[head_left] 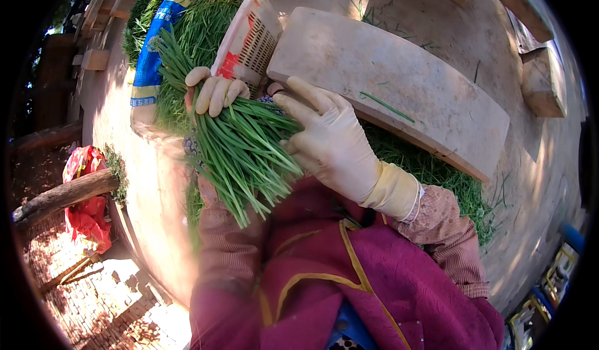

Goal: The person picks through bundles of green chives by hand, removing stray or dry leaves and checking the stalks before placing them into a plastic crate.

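Two gloved hands meet over a thick bundle of long, slender green stems (249,147), which lies in front of the maroon apron with yellow trim (374,275). The left hand (218,94), in a cream-coloured glove, curls its fingers over the upper part of the bundle and grips it; a hold there probably gathers the stems while their lower ends fan out freely toward the lap. The right hand (334,141), in a long-cuffed, pale cream glove, is spread, its fingers reaching toward the left one beside the bundle's right edge. Whether its thumb side touches the stems is unclear.

Beyond the left hand stands a cream plastic crate with lattice sides (268,31), heaped with more greens (209,22), apparently within easy reach. A blue woven sheet with pale yellow bands (150,66) lies along the crate's left side, perhaps as a liner. One loose green stem (387,106) rests on the long, pale, flat slab (430,88) to the right.
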`<state>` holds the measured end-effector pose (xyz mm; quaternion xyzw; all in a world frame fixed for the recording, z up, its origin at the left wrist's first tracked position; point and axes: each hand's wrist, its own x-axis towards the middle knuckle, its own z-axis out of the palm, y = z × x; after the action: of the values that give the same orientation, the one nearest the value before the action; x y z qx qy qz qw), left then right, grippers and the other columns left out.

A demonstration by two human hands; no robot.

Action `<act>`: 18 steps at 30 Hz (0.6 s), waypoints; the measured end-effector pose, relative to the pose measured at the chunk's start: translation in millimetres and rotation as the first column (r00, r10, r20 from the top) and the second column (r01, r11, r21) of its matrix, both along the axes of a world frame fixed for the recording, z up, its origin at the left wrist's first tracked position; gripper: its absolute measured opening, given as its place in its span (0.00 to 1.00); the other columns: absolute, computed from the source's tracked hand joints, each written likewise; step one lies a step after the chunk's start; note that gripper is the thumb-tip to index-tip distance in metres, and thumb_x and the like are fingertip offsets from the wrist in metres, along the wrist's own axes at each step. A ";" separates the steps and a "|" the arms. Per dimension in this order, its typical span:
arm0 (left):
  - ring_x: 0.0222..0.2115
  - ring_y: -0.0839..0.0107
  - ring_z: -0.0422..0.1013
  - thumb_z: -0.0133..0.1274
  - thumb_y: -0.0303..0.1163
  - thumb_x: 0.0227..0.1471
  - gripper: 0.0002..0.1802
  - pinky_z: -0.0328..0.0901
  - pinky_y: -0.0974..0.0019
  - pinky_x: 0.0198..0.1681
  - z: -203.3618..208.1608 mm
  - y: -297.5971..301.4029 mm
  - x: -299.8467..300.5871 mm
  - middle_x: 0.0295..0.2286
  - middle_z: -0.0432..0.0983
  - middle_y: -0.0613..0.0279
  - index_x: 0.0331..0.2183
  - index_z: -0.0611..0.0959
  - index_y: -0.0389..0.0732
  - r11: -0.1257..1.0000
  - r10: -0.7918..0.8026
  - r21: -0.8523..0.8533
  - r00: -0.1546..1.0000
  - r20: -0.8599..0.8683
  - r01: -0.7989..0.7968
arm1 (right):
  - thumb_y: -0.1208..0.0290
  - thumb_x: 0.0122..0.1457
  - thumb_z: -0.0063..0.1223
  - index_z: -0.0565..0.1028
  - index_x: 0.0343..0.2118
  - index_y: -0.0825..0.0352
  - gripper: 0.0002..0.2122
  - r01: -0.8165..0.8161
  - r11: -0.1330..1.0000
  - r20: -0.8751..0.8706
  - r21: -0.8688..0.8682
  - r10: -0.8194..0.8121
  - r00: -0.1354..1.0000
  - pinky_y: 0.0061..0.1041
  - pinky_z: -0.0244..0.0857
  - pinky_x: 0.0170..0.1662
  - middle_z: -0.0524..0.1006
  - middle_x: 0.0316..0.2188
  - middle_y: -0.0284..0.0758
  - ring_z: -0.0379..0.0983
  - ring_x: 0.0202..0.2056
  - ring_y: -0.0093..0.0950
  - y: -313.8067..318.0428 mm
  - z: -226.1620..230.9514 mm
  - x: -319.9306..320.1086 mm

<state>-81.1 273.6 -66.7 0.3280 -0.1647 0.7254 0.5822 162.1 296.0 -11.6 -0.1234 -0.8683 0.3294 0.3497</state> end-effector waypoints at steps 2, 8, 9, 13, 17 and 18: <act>0.26 0.78 0.70 0.40 0.40 0.62 0.16 0.59 0.69 0.38 5.1 1.7 -1.4 0.25 0.75 0.76 0.47 0.71 0.44 1.000 -0.006 0.016 0.999 -0.041 0.006 | 0.73 0.43 0.63 0.76 0.21 0.64 0.05 -0.031 0.999 0.045 0.007 0.031 0.999 0.42 0.57 0.55 0.70 0.54 0.40 0.61 0.58 0.44 1.4 2.9 4.4; 0.25 0.79 0.71 0.39 0.39 0.63 0.15 0.62 0.69 0.39 26.8 -0.3 -17.6 0.26 0.76 0.76 0.47 0.72 0.44 0.988 0.140 0.071 0.990 -0.001 -0.140 | 0.73 0.40 0.65 0.80 0.23 0.65 0.05 0.075 0.995 0.474 -0.069 -0.033 0.880 0.41 0.61 0.53 0.76 0.46 0.41 0.69 0.52 0.43 -19.7 -37.1 70.3; 0.25 0.79 0.71 0.39 0.39 0.63 0.15 0.62 0.70 0.39 27.9 4.0 -20.4 0.26 0.77 0.76 0.47 0.72 0.44 0.987 0.126 0.099 0.992 0.006 -0.126 | 0.74 0.39 0.65 0.82 0.24 0.65 0.07 0.148 0.983 0.572 -0.105 -0.062 0.818 0.41 0.63 0.51 0.78 0.42 0.42 0.72 0.48 0.43 -24.7 -47.3 80.1; 0.27 0.78 0.71 0.40 0.39 0.63 0.16 0.62 0.69 0.40 29.3 8.4 -26.5 0.26 0.77 0.76 0.48 0.72 0.43 0.971 0.140 0.196 0.990 -0.014 -0.134 | 0.71 0.55 0.58 0.82 0.38 0.65 0.09 0.046 0.196 0.049 -0.980 0.010 0.999 0.18 0.68 0.33 0.82 0.35 0.33 0.75 0.29 0.18 -38.0 7.9 60.9; 0.27 0.78 0.71 0.40 0.39 0.63 0.15 0.62 0.68 0.41 40.6 11.7 -18.3 0.25 0.76 0.76 0.48 0.71 0.44 0.965 0.157 0.223 0.985 -0.073 -0.138 | 0.66 0.63 0.51 0.81 0.43 0.65 0.12 0.004 -0.041 -0.005 -0.999 0.222 0.975 0.13 0.62 0.27 0.76 0.23 0.25 0.66 0.22 0.11 -37.2 27.5 28.1; 0.25 0.81 0.72 0.45 0.36 0.63 0.10 0.63 0.74 0.36 45.5 6.8 -15.1 0.24 0.78 0.77 0.44 0.74 0.45 0.969 0.222 0.135 0.968 -0.117 -0.206 | 0.63 0.63 0.52 0.81 0.40 0.66 0.12 0.025 -0.054 0.016 -0.998 0.163 0.987 0.14 0.58 0.23 0.72 0.19 0.24 0.62 0.20 0.12 -41.7 28.5 20.7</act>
<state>-96.2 280.3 -21.2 0.4257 -0.1336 0.7495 0.4891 182.8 254.3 17.0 -0.3153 -0.3848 0.8640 0.0772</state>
